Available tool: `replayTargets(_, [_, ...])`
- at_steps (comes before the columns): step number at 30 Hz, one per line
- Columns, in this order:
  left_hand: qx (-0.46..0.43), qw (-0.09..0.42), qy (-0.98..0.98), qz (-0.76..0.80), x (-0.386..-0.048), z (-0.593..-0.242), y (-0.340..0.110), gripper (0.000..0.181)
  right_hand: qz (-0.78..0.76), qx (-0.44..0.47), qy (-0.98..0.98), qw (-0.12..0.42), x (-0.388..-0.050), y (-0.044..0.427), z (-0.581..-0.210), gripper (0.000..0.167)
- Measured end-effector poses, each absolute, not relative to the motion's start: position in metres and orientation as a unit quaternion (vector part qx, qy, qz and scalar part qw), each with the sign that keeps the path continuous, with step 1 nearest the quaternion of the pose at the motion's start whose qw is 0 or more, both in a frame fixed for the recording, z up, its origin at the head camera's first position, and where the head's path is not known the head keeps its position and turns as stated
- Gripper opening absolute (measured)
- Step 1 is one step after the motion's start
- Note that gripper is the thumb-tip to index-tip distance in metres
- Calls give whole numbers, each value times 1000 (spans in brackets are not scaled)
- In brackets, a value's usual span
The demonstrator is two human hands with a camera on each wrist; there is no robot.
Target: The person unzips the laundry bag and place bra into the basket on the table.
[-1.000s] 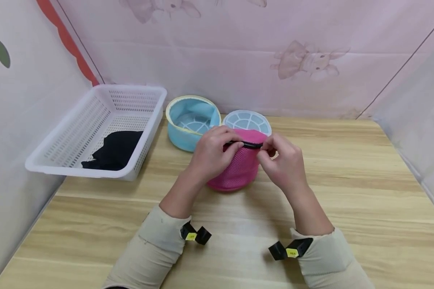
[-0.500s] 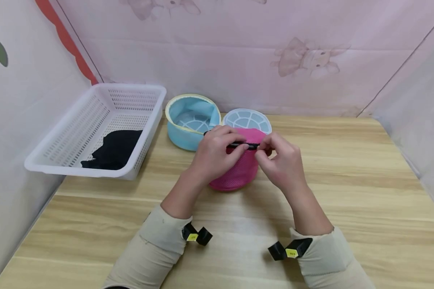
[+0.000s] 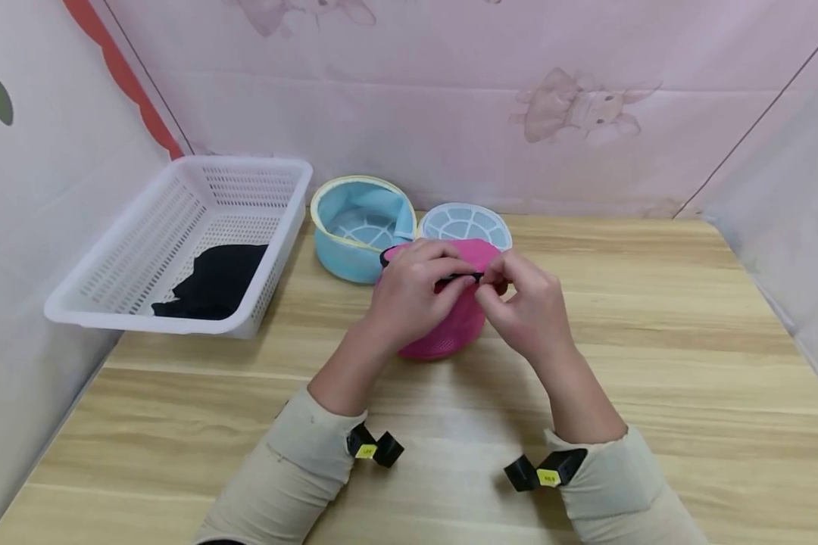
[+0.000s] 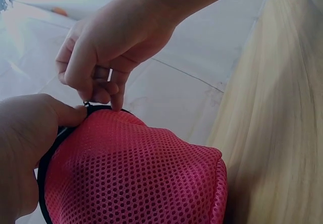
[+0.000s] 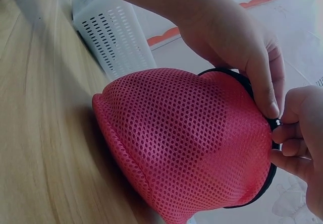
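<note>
A pink mesh laundry bag [image 3: 443, 337] with a black zipper [image 5: 237, 75] round its top stands on the table in front of me. My left hand [image 3: 412, 291] grips the zippered edge between thumb and fingers on the left side. Close beside it, my right hand [image 3: 528, 303] pinches the zipper with thumb and fingertips. In the left wrist view a small metal zipper slider [image 4: 87, 103] shows between the left thumb and the right fingertips. The hands cover part of the bag's top in the head view, and what the bag contains is hidden.
To the left stands a white plastic basket [image 3: 170, 325] with a black cloth [image 3: 221, 280] inside. A light blue round bag [image 3: 348, 261] with a yellow rim sits open behind my left hand. Behind the pink bag lies a white-ribbed blue mesh disc [image 3: 466, 221], near the wall.
My right hand has slid a little left along the zipper, and my left hand has shifted slightly right. The gap between them has narrowed. The basket and blue bag have stayed put.
</note>
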State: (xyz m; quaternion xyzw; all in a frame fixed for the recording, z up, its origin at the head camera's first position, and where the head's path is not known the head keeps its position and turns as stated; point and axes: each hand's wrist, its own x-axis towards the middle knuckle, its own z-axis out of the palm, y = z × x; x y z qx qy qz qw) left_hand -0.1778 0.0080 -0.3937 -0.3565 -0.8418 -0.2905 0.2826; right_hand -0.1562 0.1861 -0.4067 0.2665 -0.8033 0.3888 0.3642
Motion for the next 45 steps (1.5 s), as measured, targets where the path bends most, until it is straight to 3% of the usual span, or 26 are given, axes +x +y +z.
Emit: replayTargets(45, [-321, 232, -855, -333, -183, -383, -4, 12, 392, 248, -806, 368, -160, 195, -403, 8])
